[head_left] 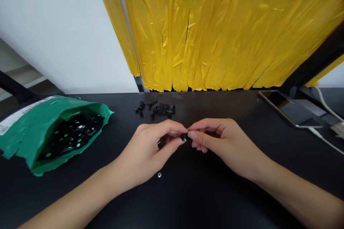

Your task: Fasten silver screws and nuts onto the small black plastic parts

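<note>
My left hand (150, 150) and my right hand (217, 139) meet at the middle of the black table (188, 193), fingertips pinched together on one small black plastic part (184, 136). Both hands hover just above the tabletop. Behind them, near the table's far edge, lies a small pile of similar black parts (158, 108). At the left an open green plastic bag (34, 128) lies on its side, with several more black parts (72, 134) showing in its mouth.
A tiny silver screw or dot (159, 175) sits on the table below my left hand. A phone (285, 109) with a white cable (325, 105) lies at the right. Yellow plastic sheeting (220, 28) hangs behind the table, against a white wall.
</note>
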`<move>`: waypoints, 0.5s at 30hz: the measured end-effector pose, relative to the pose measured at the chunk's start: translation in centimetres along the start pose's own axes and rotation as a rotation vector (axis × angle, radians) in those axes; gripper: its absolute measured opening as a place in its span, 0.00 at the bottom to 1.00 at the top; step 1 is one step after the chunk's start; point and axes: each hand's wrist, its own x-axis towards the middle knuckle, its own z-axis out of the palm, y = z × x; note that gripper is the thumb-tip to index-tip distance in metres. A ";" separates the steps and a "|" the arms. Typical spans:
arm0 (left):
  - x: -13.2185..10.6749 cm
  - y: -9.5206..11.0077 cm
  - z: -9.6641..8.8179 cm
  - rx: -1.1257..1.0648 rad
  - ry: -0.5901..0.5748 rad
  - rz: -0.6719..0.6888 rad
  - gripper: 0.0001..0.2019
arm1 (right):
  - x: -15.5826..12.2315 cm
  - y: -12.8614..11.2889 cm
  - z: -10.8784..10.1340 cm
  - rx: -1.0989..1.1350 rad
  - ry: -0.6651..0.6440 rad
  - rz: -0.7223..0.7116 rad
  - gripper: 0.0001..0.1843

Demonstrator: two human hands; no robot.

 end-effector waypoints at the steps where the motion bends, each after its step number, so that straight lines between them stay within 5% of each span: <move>1: 0.0 -0.1 0.0 0.009 -0.004 0.020 0.05 | 0.0 0.0 0.0 0.003 -0.001 0.001 0.06; 15: -0.2 -0.8 -0.1 -0.043 0.025 0.046 0.08 | 0.1 -0.1 -0.2 0.001 -0.013 -0.019 0.06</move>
